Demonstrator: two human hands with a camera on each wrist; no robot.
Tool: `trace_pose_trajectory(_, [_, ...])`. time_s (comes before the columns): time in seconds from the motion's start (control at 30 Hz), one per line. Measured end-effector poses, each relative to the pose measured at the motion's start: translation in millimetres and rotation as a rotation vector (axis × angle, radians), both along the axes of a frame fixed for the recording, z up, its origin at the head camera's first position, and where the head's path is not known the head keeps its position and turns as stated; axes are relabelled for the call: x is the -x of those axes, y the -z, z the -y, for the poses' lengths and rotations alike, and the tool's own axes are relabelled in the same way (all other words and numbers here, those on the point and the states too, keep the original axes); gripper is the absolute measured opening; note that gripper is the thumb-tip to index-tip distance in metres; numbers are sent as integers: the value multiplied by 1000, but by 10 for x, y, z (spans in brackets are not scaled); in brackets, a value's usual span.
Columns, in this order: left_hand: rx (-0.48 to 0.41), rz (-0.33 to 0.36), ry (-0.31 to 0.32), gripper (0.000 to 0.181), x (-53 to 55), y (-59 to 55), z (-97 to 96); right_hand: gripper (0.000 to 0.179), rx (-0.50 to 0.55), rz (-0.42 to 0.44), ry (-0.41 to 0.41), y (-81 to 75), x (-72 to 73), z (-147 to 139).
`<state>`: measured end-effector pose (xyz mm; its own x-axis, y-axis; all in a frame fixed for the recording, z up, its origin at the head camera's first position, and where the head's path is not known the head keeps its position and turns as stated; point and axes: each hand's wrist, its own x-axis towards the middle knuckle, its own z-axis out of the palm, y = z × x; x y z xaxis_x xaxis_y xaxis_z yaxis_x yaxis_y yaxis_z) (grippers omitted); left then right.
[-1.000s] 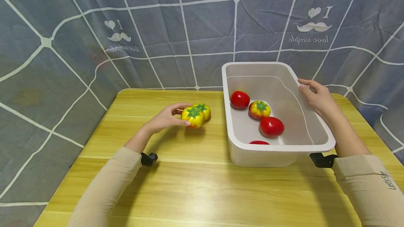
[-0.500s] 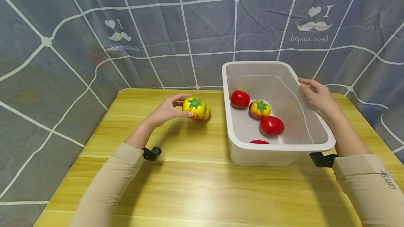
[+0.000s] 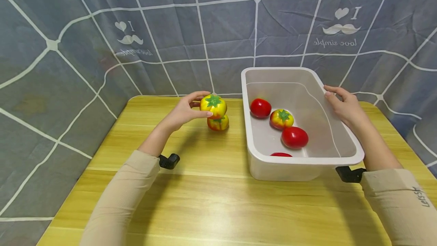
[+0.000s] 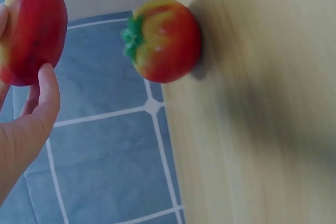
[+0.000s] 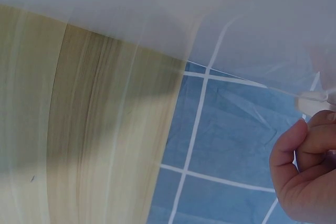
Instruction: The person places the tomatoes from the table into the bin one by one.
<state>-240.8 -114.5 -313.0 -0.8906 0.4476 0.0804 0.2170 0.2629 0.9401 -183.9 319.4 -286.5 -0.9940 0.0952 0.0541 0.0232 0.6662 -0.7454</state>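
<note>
Held up mid-frame, pinched in the fingers of the left hand (image 3: 182,113): yellow-and-red fruit (image 3: 214,106), cut off at upper left in the wrist view. Partly covers a second fruit (image 3: 218,125) on the wooden worktop (image 3: 205,200). With the right hand (image 3: 345,107), grips the pale tub (image 3: 283,172) at frame right by its rim. Contains red fruits (image 3: 294,137), showing only a sliver of the nearest. Backed by creased grey-blue curtain (image 3: 225,29).

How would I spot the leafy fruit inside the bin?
Find the pale bin on the wooden table, gripped by the right hand. Inside, a yellow-red fruit sits between two red fruits; of those visible there, only it has a green leafy top.
</note>
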Motion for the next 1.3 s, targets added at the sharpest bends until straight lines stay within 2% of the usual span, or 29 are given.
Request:
trace_pose_trajectory(0.3, [-27,-21,-55,60,2,-140,-134,57,4,2,0,2,-4,-10])
trace_pose_trajectory(0.67, [-67,-52,-79,60,23,-279,-269,56,14,-2,9,4,2,-11])
trace_pose_trajectory(1.3, [-63,-72,-54,58,17,-431,-613,58,5,9,13,-1,15,-10])
